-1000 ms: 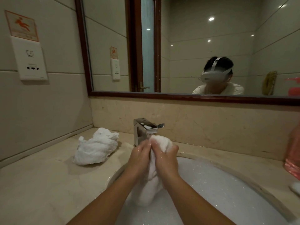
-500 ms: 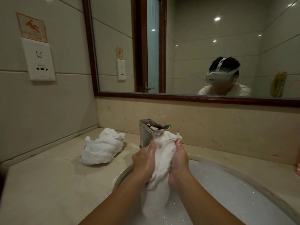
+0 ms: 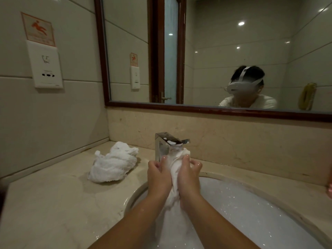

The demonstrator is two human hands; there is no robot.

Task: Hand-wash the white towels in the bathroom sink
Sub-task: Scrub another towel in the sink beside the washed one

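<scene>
Both hands are raised over the far left part of the sink (image 3: 135, 194), pressed close together around a wet white towel (image 3: 173, 174). The left hand (image 3: 158, 174) grips the towel's left side with its fingers curled into the cloth and the thumb up. The right hand (image 3: 189, 174) clasps the right side the same way, fingers wrapped round the fabric and thumb tip pointing up at the bunched top. That top bulges out above the hands, just under the spout of the chrome faucet (image 3: 162, 145); whether the two touch is hard to tell. The rest of the towel hangs down between the wrists into the foamy water (image 3: 251, 212) that fills the basin. A second white towel (image 3: 113, 165) lies crumpled on the beige stone counter (image 3: 53, 203), left of the faucet and apart from the sink. On the left wall are a white socket plate (image 3: 47, 67) and, just above it, an orange warning sign (image 3: 38, 29). A wood-framed mirror (image 3: 215, 51) spans the far wall.
</scene>
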